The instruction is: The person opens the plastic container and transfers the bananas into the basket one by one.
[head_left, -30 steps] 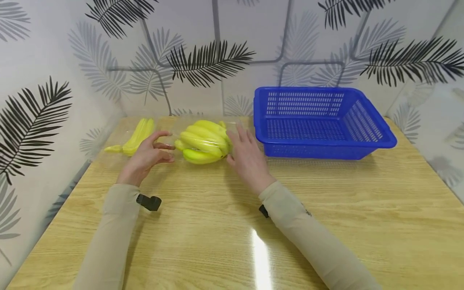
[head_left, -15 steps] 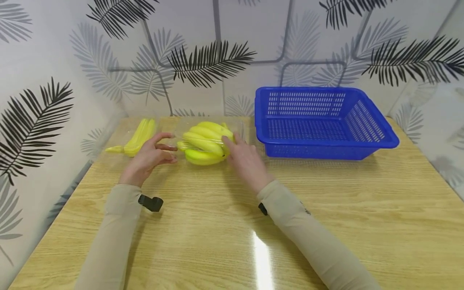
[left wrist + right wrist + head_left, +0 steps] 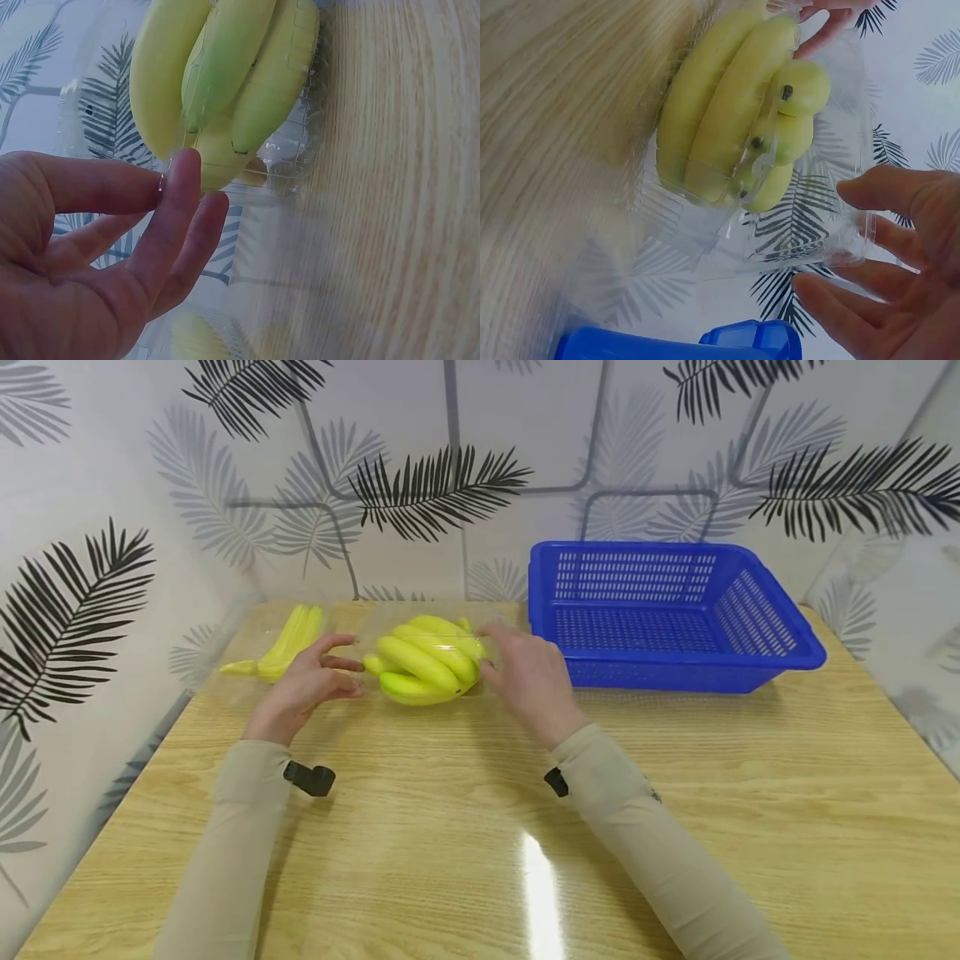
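A bunch of yellow bananas, a few of them tinged green, lies in a clear plastic clamshell container at the back of the table. My left hand is at its left end, and the left wrist view has thumb and forefinger pinching the container's thin edge. At the right end is my right hand. In the right wrist view its thumb and bent fingers lie on either side of the raised lid's clear edge. The bananas stick up above the lower half of the container.
Left of the left hand, a second clear container holds a long yellow item. A blue slotted plastic basket stands to the right of the right hand. Behind the wooden table is a leaf-patterned wall covering.
My right hand first pushed left onto the bananas, then drew back right to the lid's edge with its fingers bent. The bananas shifted slightly. My left hand stays nearly in place.
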The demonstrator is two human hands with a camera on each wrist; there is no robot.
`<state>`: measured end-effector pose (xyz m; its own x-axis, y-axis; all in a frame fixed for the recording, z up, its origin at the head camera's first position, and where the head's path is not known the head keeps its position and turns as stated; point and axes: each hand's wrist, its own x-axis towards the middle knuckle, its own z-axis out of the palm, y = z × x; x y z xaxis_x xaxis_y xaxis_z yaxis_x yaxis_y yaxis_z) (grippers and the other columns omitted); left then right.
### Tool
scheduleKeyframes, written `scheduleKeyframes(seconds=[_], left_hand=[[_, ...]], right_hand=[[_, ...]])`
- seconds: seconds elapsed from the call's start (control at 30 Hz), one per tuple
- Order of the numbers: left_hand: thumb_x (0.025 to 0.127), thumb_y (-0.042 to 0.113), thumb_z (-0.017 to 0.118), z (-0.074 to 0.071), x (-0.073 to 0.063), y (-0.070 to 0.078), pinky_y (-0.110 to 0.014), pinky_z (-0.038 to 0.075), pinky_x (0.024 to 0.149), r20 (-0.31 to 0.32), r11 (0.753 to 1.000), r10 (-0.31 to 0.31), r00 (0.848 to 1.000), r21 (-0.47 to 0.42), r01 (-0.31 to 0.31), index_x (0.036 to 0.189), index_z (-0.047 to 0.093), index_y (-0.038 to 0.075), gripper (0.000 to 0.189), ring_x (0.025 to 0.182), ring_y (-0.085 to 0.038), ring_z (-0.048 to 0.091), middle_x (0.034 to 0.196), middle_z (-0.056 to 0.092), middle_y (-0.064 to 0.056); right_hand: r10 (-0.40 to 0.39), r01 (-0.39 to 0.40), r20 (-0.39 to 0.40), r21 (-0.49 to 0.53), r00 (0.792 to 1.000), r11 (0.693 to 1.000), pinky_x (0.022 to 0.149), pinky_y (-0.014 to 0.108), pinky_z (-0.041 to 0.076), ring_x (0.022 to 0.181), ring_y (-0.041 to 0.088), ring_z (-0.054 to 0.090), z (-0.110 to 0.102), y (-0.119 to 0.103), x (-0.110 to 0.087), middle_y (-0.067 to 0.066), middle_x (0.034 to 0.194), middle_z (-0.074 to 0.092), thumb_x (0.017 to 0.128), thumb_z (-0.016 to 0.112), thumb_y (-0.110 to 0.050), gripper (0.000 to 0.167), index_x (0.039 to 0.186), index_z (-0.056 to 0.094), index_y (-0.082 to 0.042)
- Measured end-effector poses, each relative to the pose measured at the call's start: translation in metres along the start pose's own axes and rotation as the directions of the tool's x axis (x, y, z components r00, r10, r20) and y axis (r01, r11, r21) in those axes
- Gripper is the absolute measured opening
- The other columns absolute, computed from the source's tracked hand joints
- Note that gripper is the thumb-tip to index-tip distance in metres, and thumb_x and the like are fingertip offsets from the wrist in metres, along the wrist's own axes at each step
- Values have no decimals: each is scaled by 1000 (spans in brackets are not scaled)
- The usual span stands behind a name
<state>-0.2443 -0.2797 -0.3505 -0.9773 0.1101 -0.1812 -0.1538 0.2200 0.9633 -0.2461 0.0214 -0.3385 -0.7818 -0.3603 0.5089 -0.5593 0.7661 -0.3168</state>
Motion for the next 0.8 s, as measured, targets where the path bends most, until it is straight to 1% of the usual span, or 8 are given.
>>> scheduleKeyframes(seconds=[0.13,0.2,0.43,0.53,0.57,0.63,0.7,0.8], left_hand=[[91,-14,53,1,1,-1,-49,48,99,-2,1000,-1,1000,15,1,156,22,8,75,100,-33,62,137,42,-31],[91,-14,53,2,1,-2,-49,48,99,-8,1000,0,1000,21,1,156,22,7,75,99,-32,63,137,42,-32],[90,-14,54,2,2,-2,-48,49,98,-20,1000,0,1000,29,0,152,29,4,69,97,-34,62,136,43,-32],[90,-13,54,2,2,-1,-48,49,98,-17,999,0,1000,34,1,152,28,4,69,97,-33,62,136,42,-32],[91,-12,54,2,2,0,-48,49,98,-17,999,-2,1000,35,2,152,28,4,69,97,-32,62,136,41,-31],[91,-11,55,2,1,1,-48,49,99,-21,999,-9,1000,37,9,153,28,5,69,97,-32,61,136,41,-31],[91,-10,55,3,1,2,-47,49,99,-22,999,-14,1000,37,15,153,28,6,70,97,-32,61,137,41,-30],[91,-10,55,3,1,2,-47,49,99,-27,999,-21,999,36,22,154,27,7,71,98,-33,61,137,41,-30]], right_hand=[[-7,6,-107,-13,994,1000,62,35,55,97,23,57,0,2,0,3,118,66,88,75,-15,31,118,69,-14],[-21,20,-145,-8,989,1000,63,34,55,102,23,53,1,3,0,5,115,61,87,76,-13,30,117,70,-15],[-55,76,-212,89,976,993,60,29,49,76,19,52,4,4,1,5,89,55,90,71,-3,17,106,67,-8],[-63,96,-215,147,974,984,62,29,50,74,20,56,4,4,2,7,90,59,91,68,-1,23,113,65,-5],[-63,98,-209,160,976,982,68,30,53,81,21,59,4,4,3,8,97,62,91,68,-2,31,121,63,-5],[-68,98,-170,172,983,980,92,35,51,109,26,59,3,5,4,12,123,61,92,67,-5,49,139,52,-7],[-71,88,-108,164,992,983,113,40,33,137,30,39,3,6,5,13,148,44,94,66,-8,64,151,38,-10],[-76,77,-13,132,997,988,120,47,5,149,30,5,3,8,5,12,161,19,95,65,-13,74,157,25,-13]])
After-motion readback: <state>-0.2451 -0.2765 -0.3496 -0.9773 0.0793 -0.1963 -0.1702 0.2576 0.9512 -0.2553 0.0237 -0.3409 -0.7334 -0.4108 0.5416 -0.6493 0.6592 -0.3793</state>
